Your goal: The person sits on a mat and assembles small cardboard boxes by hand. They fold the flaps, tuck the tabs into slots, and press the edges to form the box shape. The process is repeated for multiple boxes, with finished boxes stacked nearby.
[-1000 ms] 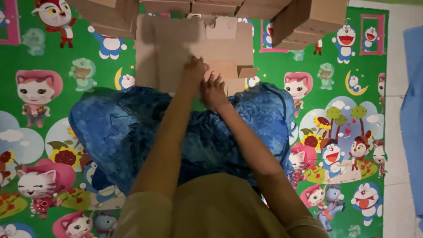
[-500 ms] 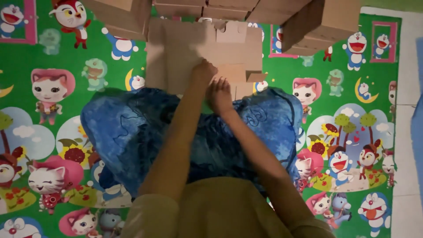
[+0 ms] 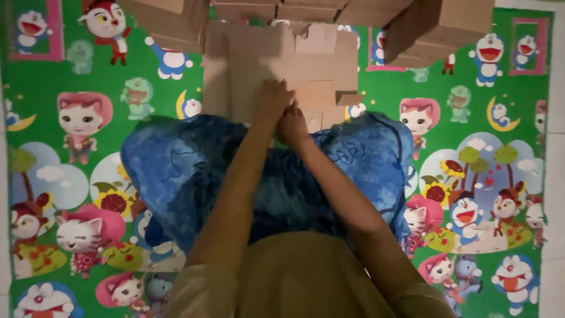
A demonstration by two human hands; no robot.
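Observation:
A flat brown cardboard sheet point(image 3: 247, 65) with cut flaps lies on the cartoon-printed green mat, just beyond my blue-clad knees. My left hand point(image 3: 272, 101) presses on the cardboard near its lower middle, fingers curled. My right hand point(image 3: 292, 123) sits right beside it, touching the same spot, next to a small folded cardboard flap point(image 3: 318, 94). The two hands are close together and hide what lies between their fingers.
Folded brown cardboard boxes stand along the far edge: one at upper left point(image 3: 170, 17), several in the middle point(image 3: 282, 9), one at upper right point(image 3: 435, 26). The green mat point(image 3: 70, 176) spreads both ways. White tile floor point(image 3: 556, 176) borders the right.
The view has shifted a little, so the cardboard and my hands sit slightly further right in frame. Both hands stay together on the same spot of the cardboard.

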